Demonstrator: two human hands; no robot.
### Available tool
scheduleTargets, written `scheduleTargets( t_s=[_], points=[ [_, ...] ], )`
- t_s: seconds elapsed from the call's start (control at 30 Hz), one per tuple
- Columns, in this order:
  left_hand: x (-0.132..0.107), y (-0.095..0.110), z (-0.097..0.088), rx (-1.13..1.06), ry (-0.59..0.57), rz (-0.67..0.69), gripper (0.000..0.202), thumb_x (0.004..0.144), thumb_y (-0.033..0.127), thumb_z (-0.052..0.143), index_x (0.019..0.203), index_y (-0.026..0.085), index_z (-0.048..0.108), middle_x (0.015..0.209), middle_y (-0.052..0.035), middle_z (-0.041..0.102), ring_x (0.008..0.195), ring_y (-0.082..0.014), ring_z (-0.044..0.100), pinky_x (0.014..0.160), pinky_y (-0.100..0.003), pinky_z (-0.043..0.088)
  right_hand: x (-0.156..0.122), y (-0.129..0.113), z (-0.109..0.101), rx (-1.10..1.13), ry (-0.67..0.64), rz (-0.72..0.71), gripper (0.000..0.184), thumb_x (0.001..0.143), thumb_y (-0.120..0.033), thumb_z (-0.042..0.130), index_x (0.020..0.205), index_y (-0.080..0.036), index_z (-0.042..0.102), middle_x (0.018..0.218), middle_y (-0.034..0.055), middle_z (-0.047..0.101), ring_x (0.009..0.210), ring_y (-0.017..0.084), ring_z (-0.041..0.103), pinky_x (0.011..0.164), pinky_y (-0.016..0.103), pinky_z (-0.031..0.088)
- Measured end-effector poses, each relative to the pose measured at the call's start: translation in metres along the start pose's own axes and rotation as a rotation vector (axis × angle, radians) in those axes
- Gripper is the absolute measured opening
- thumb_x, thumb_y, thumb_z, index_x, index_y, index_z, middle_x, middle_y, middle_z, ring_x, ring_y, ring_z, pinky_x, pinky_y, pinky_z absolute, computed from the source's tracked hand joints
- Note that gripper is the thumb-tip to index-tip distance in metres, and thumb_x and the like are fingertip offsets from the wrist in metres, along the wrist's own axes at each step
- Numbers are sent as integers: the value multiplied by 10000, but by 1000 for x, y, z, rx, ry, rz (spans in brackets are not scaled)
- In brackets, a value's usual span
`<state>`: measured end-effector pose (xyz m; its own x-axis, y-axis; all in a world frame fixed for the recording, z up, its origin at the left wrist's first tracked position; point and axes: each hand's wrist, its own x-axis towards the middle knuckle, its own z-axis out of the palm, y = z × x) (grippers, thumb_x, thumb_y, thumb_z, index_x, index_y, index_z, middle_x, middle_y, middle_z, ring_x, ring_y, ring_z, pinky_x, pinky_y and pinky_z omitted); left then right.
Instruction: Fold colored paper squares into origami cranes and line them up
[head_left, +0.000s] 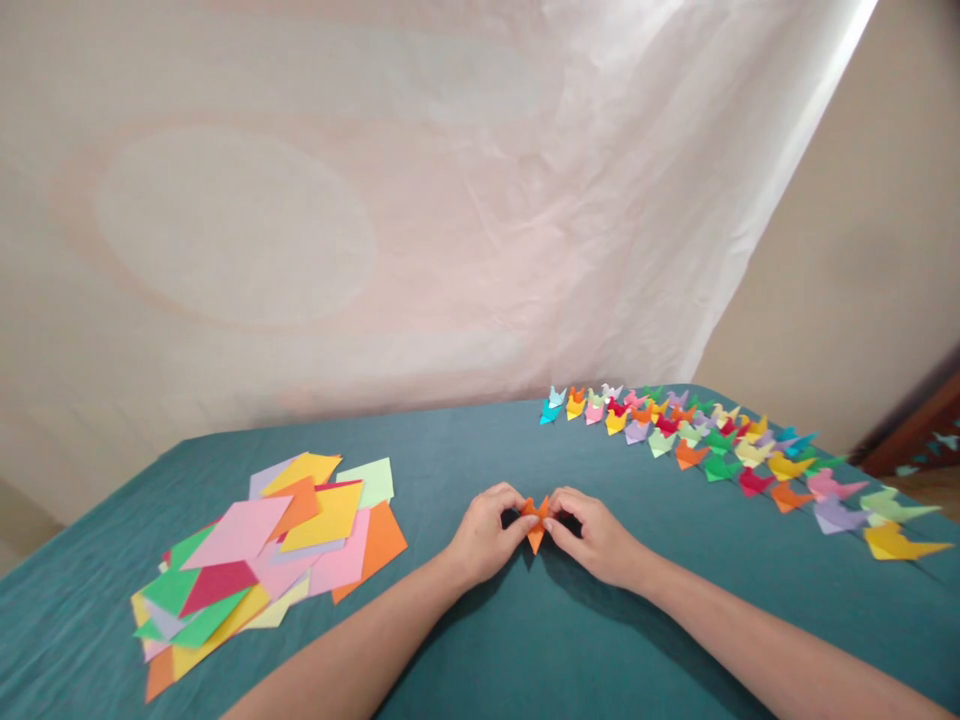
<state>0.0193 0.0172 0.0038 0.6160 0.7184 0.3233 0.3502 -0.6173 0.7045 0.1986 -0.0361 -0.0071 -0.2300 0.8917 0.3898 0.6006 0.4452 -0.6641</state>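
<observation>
An orange folded paper bird (535,538) is held just above the cloth, in the middle near the front. My left hand (491,532) pinches its left side between thumb and fingers. On the opposite side, the thumb and fingertips of my right hand (592,532) grip it too. Its lower point faces toward me and two small peaks stick up at the top. The fingertips hide parts of its sides.
Loose square paper sheets (240,533) in many colours lie heaped on the left. Rows of finished paper birds (691,455) stand along the right side. A teal cloth (465,450) covers the table, and a pale curtain (450,200) hangs behind its far edge.
</observation>
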Motion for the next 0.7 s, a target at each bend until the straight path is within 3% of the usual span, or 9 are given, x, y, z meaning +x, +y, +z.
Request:
scheduleTargets(
  t_s=[0.23,0.7],
  points=[
    [-1,-2,1,22,-29,29,114,794,190,580,686,157,567,741,-10,572,736,-140,535,690,-234,404,1,-3,0,60,-25,2,61,810,-163,511,755,-188,503,758,7,538,716,143,494,664,267,397],
    [-1,-5,1,-78,72,-36,96,794,248,610,753,168,645,797,-20,617,780,-147,573,734,-248,418,0,-1,-1,27,12,35,131,864,-203,475,734,-190,468,743,8,501,699,146,469,648,272,384]
  ],
)
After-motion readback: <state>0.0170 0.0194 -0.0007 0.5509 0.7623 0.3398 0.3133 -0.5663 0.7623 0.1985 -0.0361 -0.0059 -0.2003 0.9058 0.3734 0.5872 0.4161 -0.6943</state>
